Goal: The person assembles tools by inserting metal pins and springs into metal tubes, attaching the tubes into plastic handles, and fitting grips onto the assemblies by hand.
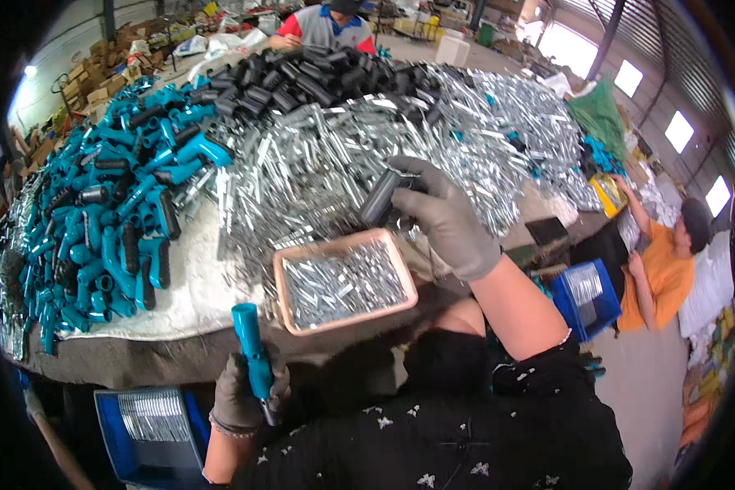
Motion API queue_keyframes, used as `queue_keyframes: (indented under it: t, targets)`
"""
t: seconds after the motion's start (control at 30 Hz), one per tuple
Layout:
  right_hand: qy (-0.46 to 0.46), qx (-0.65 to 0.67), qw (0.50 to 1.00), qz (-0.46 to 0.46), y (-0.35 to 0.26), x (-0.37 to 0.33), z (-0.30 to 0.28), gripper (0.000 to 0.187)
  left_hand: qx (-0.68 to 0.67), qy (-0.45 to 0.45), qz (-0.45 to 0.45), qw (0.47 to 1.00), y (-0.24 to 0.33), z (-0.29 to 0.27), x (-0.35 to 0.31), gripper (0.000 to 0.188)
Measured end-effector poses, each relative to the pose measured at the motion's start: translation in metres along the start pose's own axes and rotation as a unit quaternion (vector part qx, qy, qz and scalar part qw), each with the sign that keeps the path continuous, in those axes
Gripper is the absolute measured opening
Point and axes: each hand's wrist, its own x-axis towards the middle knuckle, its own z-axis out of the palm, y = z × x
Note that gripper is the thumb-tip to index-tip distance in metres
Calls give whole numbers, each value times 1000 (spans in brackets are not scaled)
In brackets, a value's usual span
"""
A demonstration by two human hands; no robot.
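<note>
In grey gloves, both my hands are closed on parts. My left hand (241,392), low in front of my body, grips a teal plastic handle (254,347) held upright, with a thin metal rod sticking out below it. Raised over the table's pile, my right hand (445,216) pinches a black plastic sleeve (379,198) between thumb and fingers. A shallow pink tray (408,298) full of small shiny metal pieces sits at the table edge, between my hands. Beyond it spreads a heap of silvery metal strips (302,180).
Teal handles with black grips (114,220) pile up on the left; black sleeves (318,73) are heaped at the back. Blue crates of metal parts (106,437) stand below the table's left and at the right. One person (327,24) works opposite, another in orange (665,269) at right.
</note>
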Motion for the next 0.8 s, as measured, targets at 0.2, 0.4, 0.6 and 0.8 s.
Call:
queue_keyframes:
  t: [0.2, 0.4, 0.6, 0.8]
  targets:
    - [-19, -132, 991, -11, 23, -82, -21, 41, 72, -59, -56, 994, -35, 42, -10, 66]
    - [-60, -119, 990, -54, 28, -121, -28, 67, 214, -130, -127, 960, -54, 67, -5, 93]
    - [-39, -104, 994, -13, 27, -140, -36, 29, 156, -173, -105, 967, -67, 77, 2, 94]
    - [-12, -75, 997, 27, 34, -134, -50, 16, 150, -107, -134, 974, -66, 90, 5, 80]
